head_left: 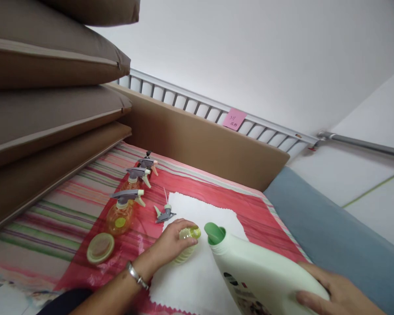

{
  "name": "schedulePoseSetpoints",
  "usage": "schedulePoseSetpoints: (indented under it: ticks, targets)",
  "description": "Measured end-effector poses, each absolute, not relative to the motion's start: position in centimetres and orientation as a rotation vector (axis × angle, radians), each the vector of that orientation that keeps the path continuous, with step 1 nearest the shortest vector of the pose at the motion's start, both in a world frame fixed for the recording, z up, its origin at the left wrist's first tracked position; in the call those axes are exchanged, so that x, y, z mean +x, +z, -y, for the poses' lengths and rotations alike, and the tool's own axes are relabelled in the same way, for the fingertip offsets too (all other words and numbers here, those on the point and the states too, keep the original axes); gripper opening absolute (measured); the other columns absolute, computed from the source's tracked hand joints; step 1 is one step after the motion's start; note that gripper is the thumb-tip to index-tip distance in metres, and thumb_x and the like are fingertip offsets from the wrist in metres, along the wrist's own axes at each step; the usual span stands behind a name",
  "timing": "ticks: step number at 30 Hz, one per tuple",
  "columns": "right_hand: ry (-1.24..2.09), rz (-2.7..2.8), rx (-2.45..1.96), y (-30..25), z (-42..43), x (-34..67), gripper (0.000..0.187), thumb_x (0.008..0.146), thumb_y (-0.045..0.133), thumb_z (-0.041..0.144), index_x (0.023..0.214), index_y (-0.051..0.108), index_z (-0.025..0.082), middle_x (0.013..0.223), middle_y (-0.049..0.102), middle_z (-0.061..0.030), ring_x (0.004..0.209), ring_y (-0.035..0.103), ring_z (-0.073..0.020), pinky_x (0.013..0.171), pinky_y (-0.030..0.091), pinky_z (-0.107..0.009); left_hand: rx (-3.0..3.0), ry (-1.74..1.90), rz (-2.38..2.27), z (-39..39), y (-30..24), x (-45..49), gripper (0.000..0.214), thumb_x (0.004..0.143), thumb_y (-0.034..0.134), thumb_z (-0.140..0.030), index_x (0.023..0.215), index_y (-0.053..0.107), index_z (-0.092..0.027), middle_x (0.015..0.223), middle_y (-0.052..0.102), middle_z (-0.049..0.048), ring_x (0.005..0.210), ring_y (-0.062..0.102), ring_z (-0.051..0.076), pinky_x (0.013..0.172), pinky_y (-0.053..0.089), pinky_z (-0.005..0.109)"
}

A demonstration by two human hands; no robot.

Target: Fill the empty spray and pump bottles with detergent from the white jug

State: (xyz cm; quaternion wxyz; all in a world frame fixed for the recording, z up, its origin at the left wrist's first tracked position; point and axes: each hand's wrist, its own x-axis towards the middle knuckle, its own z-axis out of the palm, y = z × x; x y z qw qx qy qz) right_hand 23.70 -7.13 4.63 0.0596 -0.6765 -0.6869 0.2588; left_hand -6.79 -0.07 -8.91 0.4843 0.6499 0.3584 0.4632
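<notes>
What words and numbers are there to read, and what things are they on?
"311", or something close to it: handwritten on the pink note; the line of writing below it is too small to read.
Big pale green bottle: there is print on its label, but it is too blurred to read.
Round yellow-green sticker on the orange spray bottle: no writing can be made out.

Count, from where I stand. Trigger spray bottles (120,221): three at least, left of frame centre; overlap at the rear blocks an exact figure. Loose trigger sprayer (166,214): one, centre. Small clear bottle (185,255): one, lower centre. Pale green jug (262,271): one, lower right. White cloth (203,280): one, lower centre. Pink note (234,119): one, upper centre-right. Cushions (52,109): at least three, upper left.
</notes>
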Motion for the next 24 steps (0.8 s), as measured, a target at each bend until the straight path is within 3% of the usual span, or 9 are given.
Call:
schedulePoseSetpoints:
  ticks: [4, 15, 24]
  targets:
    - [0.776, 2.126, -2.008, 5.2, 6.9, 22.7, 0.039, 0.056, 0.054, 0.065, 0.079, 0.07, 0.038, 0.088, 0.072, 0.0, 0.081, 0.065, -0.0333, 0.072, 0.055, -0.038, 1.606, 1.101, -0.861, 0.4, -8.7, -6.6, 0.029, 0.073, 0.065, -0.025, 0.101, 0.064, -0.018, 0.102, 0.063, 0.0071, 0.099, 0.056, 0.02, 0.09, 0.039, 0.03]
    - [0.761, 2.234, -2.089, 5.5, 6.7, 23.3, 0.041, 0.064, 0.055, 0.06, 0.092, 0.066, 0.033, 0.095, 0.07, 0.0, 0.086, 0.062, -0.0294, 0.076, 0.051, -0.031, 1.659, 1.122, -0.816, 0.1, -9.7, -6.2, 0.03, 0.073, 0.066, -0.028, 0.101, 0.064, -0.017, 0.099, 0.064, 0.0079, 0.096, 0.056, 0.02, 0.089, 0.039, 0.031]
    - [0.725, 2.254, -2.122, 6.1, 6.6, 23.4, 0.032, 0.064, 0.054, 0.06, 0.083, 0.066, 0.037, 0.09, 0.07, 0.0021, 0.084, 0.062, -0.0296, 0.073, 0.052, -0.032, 1.664, 1.115, -0.8, 0.1, -9.9, -6.1, 0.031, 0.072, 0.067, -0.032, 0.1, 0.065, -0.019, 0.098, 0.064, 0.007, 0.095, 0.057, 0.02, 0.089, 0.04, 0.031]
